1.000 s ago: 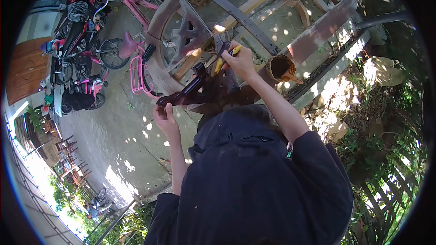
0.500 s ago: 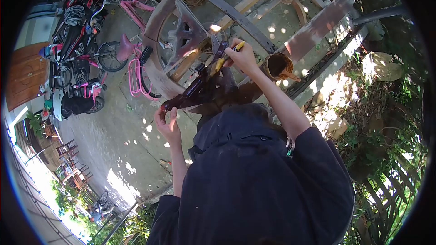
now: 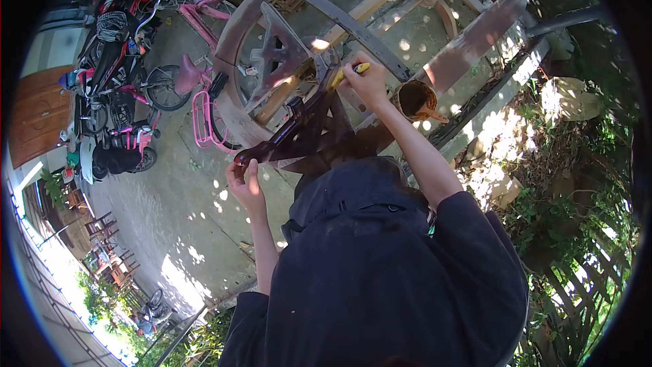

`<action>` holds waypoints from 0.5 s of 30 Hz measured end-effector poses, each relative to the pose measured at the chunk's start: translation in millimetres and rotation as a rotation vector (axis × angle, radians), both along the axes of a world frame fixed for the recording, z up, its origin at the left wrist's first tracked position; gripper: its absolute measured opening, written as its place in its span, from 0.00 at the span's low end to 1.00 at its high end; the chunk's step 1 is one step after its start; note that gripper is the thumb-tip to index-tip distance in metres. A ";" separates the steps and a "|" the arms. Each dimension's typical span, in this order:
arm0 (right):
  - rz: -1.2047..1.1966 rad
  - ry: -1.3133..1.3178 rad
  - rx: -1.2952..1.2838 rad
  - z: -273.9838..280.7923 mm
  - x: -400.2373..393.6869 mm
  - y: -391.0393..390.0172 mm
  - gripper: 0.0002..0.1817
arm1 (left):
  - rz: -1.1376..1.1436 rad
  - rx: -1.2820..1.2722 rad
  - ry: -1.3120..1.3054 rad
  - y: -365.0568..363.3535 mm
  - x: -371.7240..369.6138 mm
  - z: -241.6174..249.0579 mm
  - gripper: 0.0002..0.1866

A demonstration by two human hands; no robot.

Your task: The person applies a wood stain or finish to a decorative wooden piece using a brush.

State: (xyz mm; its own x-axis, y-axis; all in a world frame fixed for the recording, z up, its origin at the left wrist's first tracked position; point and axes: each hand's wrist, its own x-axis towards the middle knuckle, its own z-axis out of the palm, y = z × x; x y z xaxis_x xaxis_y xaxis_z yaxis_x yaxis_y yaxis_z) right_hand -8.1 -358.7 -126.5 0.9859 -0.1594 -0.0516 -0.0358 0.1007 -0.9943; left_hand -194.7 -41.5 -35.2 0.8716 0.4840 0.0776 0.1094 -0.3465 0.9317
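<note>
Brush point(image 3: 337, 78) sits gripped in my curled right hand point(image 3: 367, 85) at the far end of a dark wooden piece point(image 3: 284, 133) in front of me, its near end pinched by my half-closed left hand point(image 3: 246, 185).

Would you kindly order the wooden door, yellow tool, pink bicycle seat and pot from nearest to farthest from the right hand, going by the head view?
1. Yellow tool: held in the right hand.
2. Pot: just to the hand's right.
3. Pink bicycle seat: left, beyond the wooden frame.
4. Wooden door: at the view's far left.
</note>
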 end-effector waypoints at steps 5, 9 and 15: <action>0.111 0.088 0.014 10.6 2.5 -0.9 0.11 | -0.007 -0.027 -0.020 4.8 2.8 -3.7 0.16; 0.037 0.016 -0.019 6.3 9.1 -3.1 0.10 | 0.007 -0.063 -0.024 5.1 5.8 -0.2 0.16; 0.066 0.011 -0.128 1.2 12.3 -0.8 0.10 | 0.053 -0.129 -0.010 12.3 13.9 -2.9 0.17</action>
State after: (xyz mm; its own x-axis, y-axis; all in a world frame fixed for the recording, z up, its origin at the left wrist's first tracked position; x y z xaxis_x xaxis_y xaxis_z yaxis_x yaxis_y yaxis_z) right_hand 4.3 -359.5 -125.3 0.9939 -0.1004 -0.0455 -0.0487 -0.0302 -0.9984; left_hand -180.8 -29.2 -38.1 0.8443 0.5356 0.0201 0.1153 -0.2180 0.9691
